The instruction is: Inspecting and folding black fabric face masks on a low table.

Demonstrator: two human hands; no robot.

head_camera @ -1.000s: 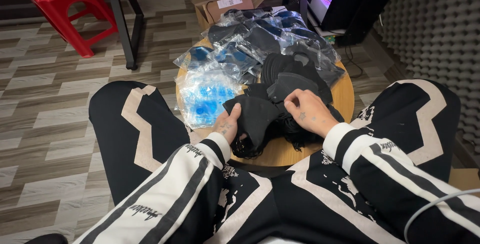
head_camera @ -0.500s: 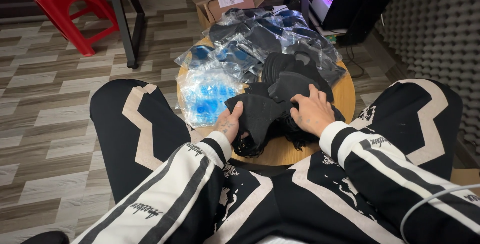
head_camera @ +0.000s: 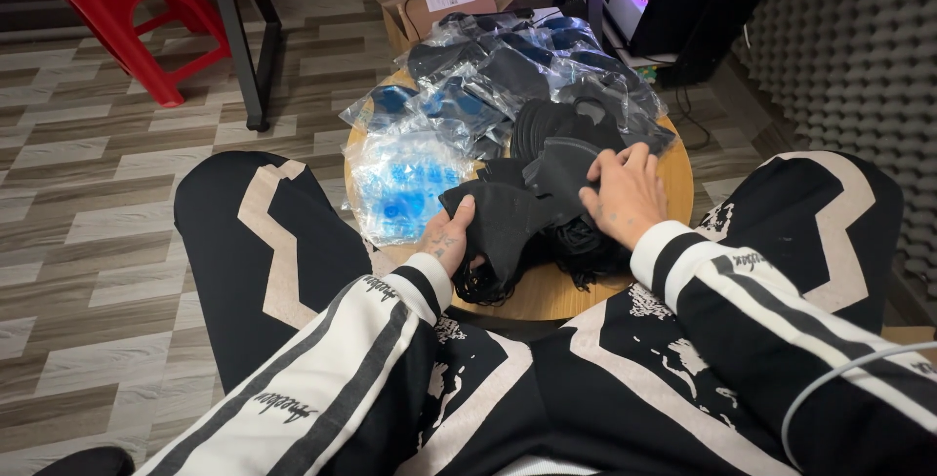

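On a small round wooden table (head_camera: 673, 175) between my knees lies a heap of black fabric masks (head_camera: 556, 149). My left hand (head_camera: 447, 238) grips the near left edge of a black mask (head_camera: 508, 222), thumb on top. My right hand (head_camera: 625, 193) rests on the heap to the right, its fingers pinching another black piece (head_camera: 566, 165) at the top. Black elastic loops (head_camera: 586, 251) hang under the pile near the table's front edge.
Clear plastic bags with blue contents (head_camera: 405, 178) and dark packed bags (head_camera: 508, 71) cover the table's left and far side. A cardboard box (head_camera: 444, 2) sits behind. A red plastic stool (head_camera: 127, 7) and a black table leg (head_camera: 244, 37) stand at far left. Foam wall panels (head_camera: 878, 66) on the right.
My right hand has slid up and away over the heap, from the near middle to its far right side. My left hand keeps its hold on the mask's edge.
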